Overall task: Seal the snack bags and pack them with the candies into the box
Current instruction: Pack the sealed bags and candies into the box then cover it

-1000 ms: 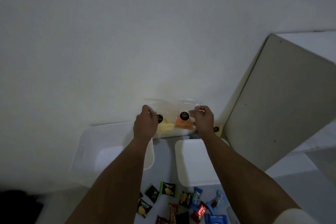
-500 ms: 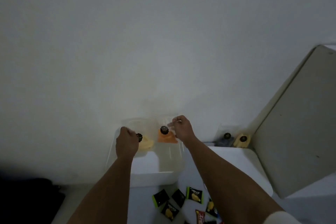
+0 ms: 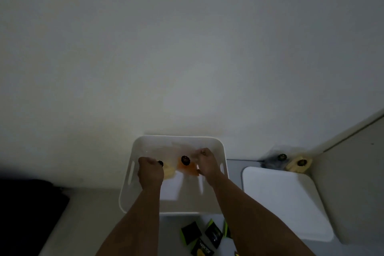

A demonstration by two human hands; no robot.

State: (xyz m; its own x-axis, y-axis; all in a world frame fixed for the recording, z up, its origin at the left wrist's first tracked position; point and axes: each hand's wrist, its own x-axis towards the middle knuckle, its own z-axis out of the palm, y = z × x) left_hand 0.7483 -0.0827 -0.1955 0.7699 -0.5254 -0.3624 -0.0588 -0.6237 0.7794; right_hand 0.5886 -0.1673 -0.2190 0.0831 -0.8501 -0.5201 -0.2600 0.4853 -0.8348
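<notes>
Clear snack bag [image 3: 182,165] (orange and yellow snacks inside) pinched by left hand [image 3: 150,172] and right hand [image 3: 206,164] over white box [image 3: 178,139].

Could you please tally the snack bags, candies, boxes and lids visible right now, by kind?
Snack bags: 2, one held, one by the wall
Candy packets: 4 visible, others possibly cut off
White box: 1
White lid: 1
Total: 8

Clear plastic snack bag [image 3: 182,164] over white plastic box [image 3: 220,145]; flat white lid [image 3: 286,201] right of box, small dark candy packets [image 3: 207,237] in front, second clear snack bag [image 3: 291,163] behind lid.
</notes>
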